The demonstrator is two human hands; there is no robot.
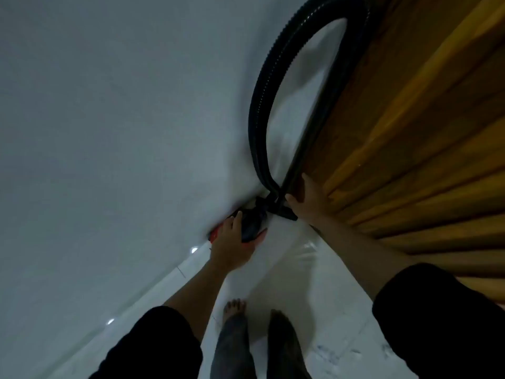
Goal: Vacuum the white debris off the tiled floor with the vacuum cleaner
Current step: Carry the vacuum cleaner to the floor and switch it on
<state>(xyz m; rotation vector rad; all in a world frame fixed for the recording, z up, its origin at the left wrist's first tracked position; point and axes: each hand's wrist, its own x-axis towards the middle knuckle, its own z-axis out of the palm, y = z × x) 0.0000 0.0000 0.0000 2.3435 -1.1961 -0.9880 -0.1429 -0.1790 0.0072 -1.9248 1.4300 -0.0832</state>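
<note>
A red and black vacuum cleaner [250, 228] sits on the floor in the corner between a white wall and a wooden door. My left hand [232, 247] rests on its body, fingers curved over the top. A black ribbed hose [262, 105] loops upward from it, and a straight black tube [303, 149] runs down beside the door to a nozzle [285, 213]. My right hand [307, 201] is spread open next to the tube, thumb touching near its lower end. No white debris is distinct on the glossy tiled floor [295, 283].
A white wall [109, 132] fills the left side. The ribbed wooden door [410, 146] closes off the right. My two bare feet [254, 337] stand on the tiles below the vacuum. Bright light spots reflect near the skirting on the left.
</note>
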